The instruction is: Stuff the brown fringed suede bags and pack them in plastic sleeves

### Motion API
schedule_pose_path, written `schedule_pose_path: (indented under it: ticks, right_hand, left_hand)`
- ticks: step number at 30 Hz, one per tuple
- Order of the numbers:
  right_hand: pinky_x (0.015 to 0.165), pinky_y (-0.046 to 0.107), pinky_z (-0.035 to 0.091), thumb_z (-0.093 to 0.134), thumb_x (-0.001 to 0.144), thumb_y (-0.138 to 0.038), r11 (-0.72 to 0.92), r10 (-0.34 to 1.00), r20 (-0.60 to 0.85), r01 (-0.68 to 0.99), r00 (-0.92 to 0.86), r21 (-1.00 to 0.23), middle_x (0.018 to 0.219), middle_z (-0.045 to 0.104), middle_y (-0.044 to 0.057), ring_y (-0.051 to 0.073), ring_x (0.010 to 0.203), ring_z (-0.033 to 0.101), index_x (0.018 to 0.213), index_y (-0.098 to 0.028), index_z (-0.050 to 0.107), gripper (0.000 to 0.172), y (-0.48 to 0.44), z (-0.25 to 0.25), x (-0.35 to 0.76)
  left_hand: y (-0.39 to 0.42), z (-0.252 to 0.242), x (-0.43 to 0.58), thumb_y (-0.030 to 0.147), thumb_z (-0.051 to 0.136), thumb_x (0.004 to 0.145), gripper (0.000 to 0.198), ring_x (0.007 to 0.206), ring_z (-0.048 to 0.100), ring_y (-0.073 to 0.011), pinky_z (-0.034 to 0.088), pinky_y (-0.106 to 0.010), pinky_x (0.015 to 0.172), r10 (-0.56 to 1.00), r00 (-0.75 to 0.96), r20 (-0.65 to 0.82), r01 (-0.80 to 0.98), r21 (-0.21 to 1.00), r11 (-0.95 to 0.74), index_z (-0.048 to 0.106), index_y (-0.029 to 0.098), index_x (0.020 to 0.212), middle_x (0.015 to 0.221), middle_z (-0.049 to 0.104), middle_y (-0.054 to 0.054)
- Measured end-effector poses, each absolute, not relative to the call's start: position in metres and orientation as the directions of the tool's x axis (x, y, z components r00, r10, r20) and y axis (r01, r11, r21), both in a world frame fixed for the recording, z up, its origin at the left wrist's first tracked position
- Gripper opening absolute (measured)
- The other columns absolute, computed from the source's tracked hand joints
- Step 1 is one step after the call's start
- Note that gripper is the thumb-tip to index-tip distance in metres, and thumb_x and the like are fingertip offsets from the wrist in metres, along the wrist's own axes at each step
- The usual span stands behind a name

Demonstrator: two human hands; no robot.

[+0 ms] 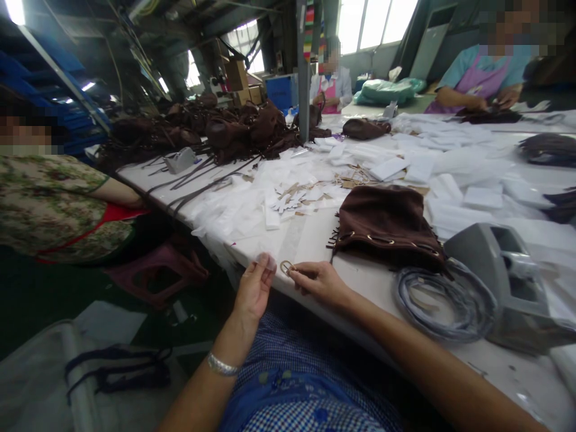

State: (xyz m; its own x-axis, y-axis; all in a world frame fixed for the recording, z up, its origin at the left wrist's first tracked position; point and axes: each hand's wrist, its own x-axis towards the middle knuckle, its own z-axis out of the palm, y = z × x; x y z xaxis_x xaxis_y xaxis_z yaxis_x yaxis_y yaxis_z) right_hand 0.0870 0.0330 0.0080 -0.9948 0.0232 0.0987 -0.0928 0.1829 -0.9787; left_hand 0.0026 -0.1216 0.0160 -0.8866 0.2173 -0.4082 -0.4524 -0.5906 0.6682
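Note:
Between the thumb and fingertips of my right hand [321,283] is a small oval gold-coloured buckle [285,266], held just over the table's near edge. My left hand [255,287], with a bracelet at the wrist, is beside it and pinches a small piece of translucent plastic film [270,261]. A little space separates the two hands. A dark brown drawstring bag [382,222] with gold eyelets and fringe lies on the table beyond my right hand.
A grey tape dispenser [495,270] and a coiled bluish strap [443,303] sit at the right. White paper and plastic wrappings [315,168] cover much of the table [310,237]. Brown bags [243,129] are piled beyond, before a post [304,78]. Co-workers are around the table; a pink stool [155,270] stands left.

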Motion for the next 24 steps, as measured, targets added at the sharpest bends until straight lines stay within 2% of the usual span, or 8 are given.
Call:
schedule_pose_path:
  ticks: [6, 10, 15, 20, 24]
  right_hand:
    - [0.055, 0.019, 0.044, 0.056, 0.093, -0.047, 0.207, 0.023, 0.130, -0.123, -0.991, -0.971, 0.066, 0.063, 0.000, 0.010, 0.055, 0.057, 0.086, -0.015, 0.071, 0.036, 0.033, 0.007, 0.087]
    - [0.055, 0.019, 0.044, 0.054, 0.094, -0.047, 0.218, 0.003, 0.151, -0.146, -0.989, -0.965, 0.067, 0.063, 0.000, 0.010, 0.055, 0.057, 0.082, -0.015, 0.069, 0.037, 0.034, 0.009, 0.087]
    - [0.057, 0.020, 0.045, 0.053, 0.094, -0.049, 0.250, -0.015, 0.164, -0.163, -0.986, -0.954, 0.070, 0.066, 0.001, 0.011, 0.056, 0.058, 0.084, -0.016, 0.069, 0.038, 0.036, 0.009, 0.087]
    - [0.059, 0.021, 0.045, 0.054, 0.094, -0.048, 0.352, -0.037, 0.195, -0.195, -0.980, -0.915, 0.066, 0.067, 0.001, 0.011, 0.057, 0.059, 0.085, -0.016, 0.072, 0.038, 0.036, 0.008, 0.086]
    - [0.066, 0.022, 0.047, 0.056, 0.094, -0.041, 0.415, -0.002, 0.272, -0.248, -0.962, -0.875, 0.087, 0.075, 0.003, 0.014, 0.070, 0.064, 0.102, -0.017, 0.076, 0.032, 0.036, 0.003, 0.086]
  left_hand:
    - [-0.118, 0.017, 0.009, 0.005, 0.071, 0.082, 0.009, 0.072, 0.072, -0.0112, 0.060, -0.022, 0.071, 0.274, -0.866, -0.417, -0.497, 0.664, -0.559, 0.068, 0.012, 0.085, 0.081, 0.075, -0.002]
    - [-0.116, 0.017, 0.016, 0.012, 0.078, 0.077, 0.012, 0.075, 0.072, -0.0119, 0.059, -0.021, 0.074, 0.310, -0.875, -0.372, -0.483, 0.718, -0.501, 0.070, 0.011, 0.086, 0.084, 0.076, -0.004]
    - [-0.115, 0.012, 0.025, 0.018, 0.084, 0.070, 0.029, 0.083, 0.073, -0.0151, 0.058, -0.023, 0.079, 0.333, -0.904, -0.269, -0.395, 0.824, -0.407, 0.072, 0.011, 0.096, 0.091, 0.077, -0.007]
    - [-0.120, 0.012, 0.025, 0.015, 0.086, 0.066, 0.045, 0.087, 0.073, -0.0160, 0.057, -0.025, 0.082, 0.323, -0.914, -0.246, -0.359, 0.862, -0.358, 0.070, 0.014, 0.108, 0.105, 0.076, -0.009]
    - [-0.125, 0.011, 0.020, 0.017, 0.084, 0.070, 0.040, 0.087, 0.073, -0.0164, 0.058, -0.026, 0.082, 0.333, -0.914, -0.234, -0.357, 0.852, -0.382, 0.070, 0.013, 0.107, 0.101, 0.076, -0.010]
